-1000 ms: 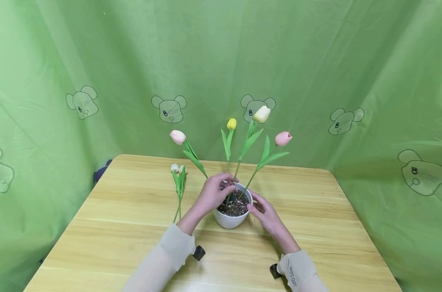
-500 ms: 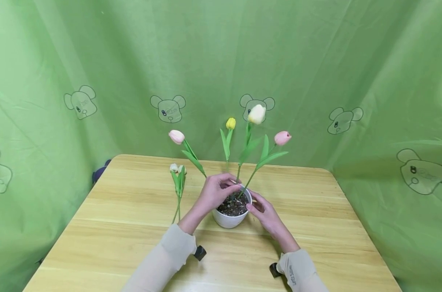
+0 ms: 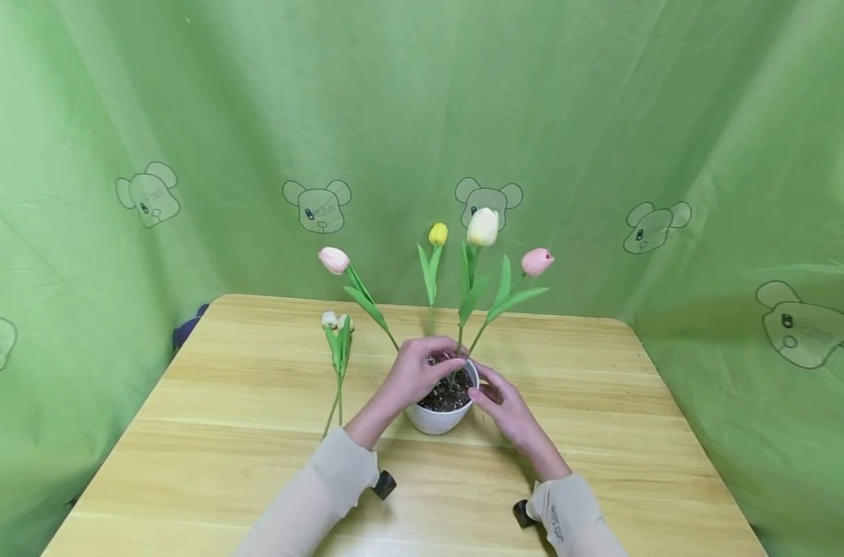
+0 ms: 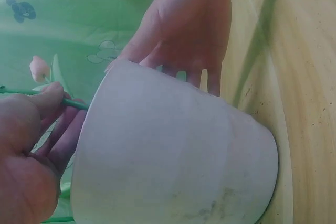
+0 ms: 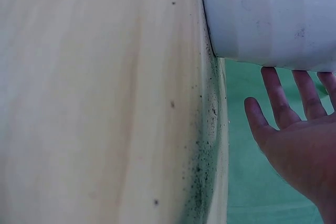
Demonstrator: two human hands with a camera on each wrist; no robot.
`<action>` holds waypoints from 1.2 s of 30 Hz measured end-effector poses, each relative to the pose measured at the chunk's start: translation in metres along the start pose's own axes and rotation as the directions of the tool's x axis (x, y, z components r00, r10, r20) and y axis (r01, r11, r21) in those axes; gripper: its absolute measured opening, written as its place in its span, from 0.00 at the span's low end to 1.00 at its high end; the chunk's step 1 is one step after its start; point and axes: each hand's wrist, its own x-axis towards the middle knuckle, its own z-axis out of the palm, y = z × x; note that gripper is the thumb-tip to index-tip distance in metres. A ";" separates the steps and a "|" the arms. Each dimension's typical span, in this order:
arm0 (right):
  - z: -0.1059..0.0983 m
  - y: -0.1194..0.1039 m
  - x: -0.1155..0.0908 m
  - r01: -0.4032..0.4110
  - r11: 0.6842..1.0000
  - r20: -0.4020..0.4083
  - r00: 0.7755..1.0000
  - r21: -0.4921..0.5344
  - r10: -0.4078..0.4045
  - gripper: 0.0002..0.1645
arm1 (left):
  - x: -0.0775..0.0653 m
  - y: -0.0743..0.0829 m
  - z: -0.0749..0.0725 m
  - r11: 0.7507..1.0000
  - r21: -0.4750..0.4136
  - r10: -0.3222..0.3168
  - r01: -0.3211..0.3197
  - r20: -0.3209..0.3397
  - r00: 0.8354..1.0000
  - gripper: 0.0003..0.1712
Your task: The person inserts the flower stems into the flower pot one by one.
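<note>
My left hand [image 3: 417, 374] pinches the green stem [image 4: 76, 103] of a cream tulip [image 3: 483, 227] between thumb and fingers, over the pot. The stem's lower end goes down toward dark soil [image 3: 445, 396] inside the white flower pot [image 3: 435, 422]. On the pot's right side my right hand [image 3: 505, 408] rests with spread, nearly straight fingers [image 5: 275, 90], its thumb near the rim. A pale pink tulip [image 3: 334, 261], a yellow tulip [image 3: 438, 234] and a pink tulip [image 3: 537, 262] rise around the cream one; the left hand hides some stem bases.
Left of the pot, white tulips [image 3: 329, 319] with crossed stems lie on the wooden table [image 3: 254, 464]. Green curtains [image 3: 394, 93] printed with bear faces surround the table behind and at both sides.
The cream tulip has swung left and become more upright; its stem base has shifted toward the right of the soil. My left hand has moved slightly right with it. The right hand stays at the pot.
</note>
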 end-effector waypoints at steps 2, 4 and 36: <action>0.001 0.000 0.000 0.006 1.000 0.001 1.000 0.005 -0.006 0.33 | -0.001 0.000 0.001 1.000 0.008 0.004 -0.004 0.020 1.000 0.08; 0.001 0.000 0.000 0.011 1.000 0.002 1.000 0.004 -0.011 0.33 | -0.001 -0.001 0.004 1.000 0.022 0.009 -0.010 0.040 0.999 0.07; -0.002 -0.006 0.000 -0.052 0.997 0.012 0.999 -0.052 0.052 0.33 | 0.009 -0.008 0.018 0.947 0.314 0.002 -0.072 0.217 0.976 0.04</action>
